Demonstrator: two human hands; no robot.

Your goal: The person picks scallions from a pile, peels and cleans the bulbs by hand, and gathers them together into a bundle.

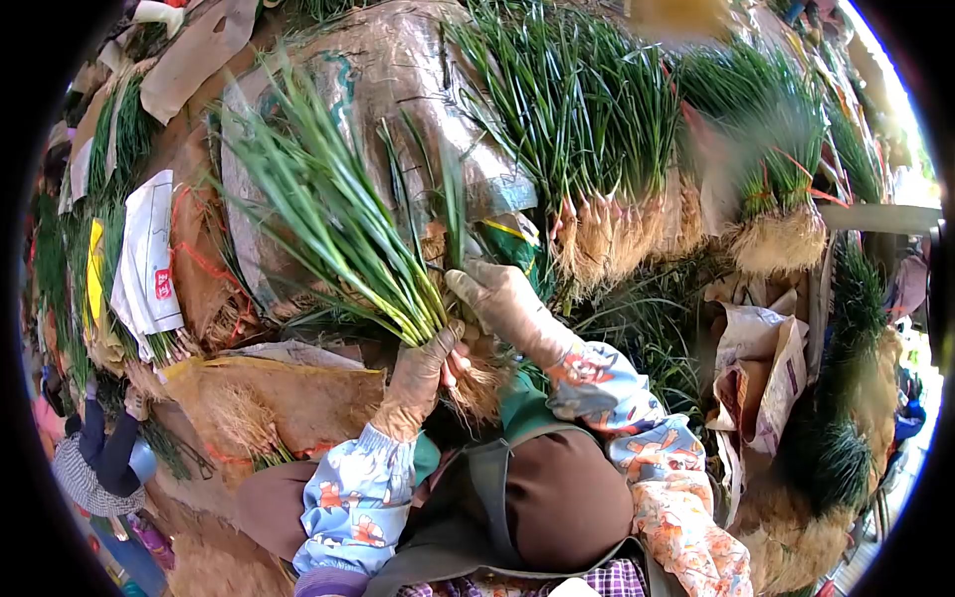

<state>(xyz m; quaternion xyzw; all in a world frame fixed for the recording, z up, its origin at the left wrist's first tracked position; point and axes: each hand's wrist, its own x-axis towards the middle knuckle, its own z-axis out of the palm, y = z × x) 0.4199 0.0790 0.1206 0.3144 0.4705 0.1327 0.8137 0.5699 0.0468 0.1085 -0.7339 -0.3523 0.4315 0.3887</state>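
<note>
My left hand [416,383] is closed around a bunch of long-leaved green seedlings [368,239], gripping it low at the pale stems. Leaves fan up and to the left, a little blurred, and tan roots [479,383] hang below the fist. Close beside it on the right, my right hand [502,303] is closed, its fingertips pinching a few upright green blades [454,204]. How many blades it holds is hidden by the fingers. Both hands are above my lap, in front of a brown-covered knee [567,497].
Stacked rooted seedlings [607,129] stand behind to the right, with a tied bundle [781,169] farther right. A sheet-covered mound [398,60] lies ahead. Loose leaves [637,348] and a crumpled sack [761,378] are at right. Another person [104,463] works at the far left.
</note>
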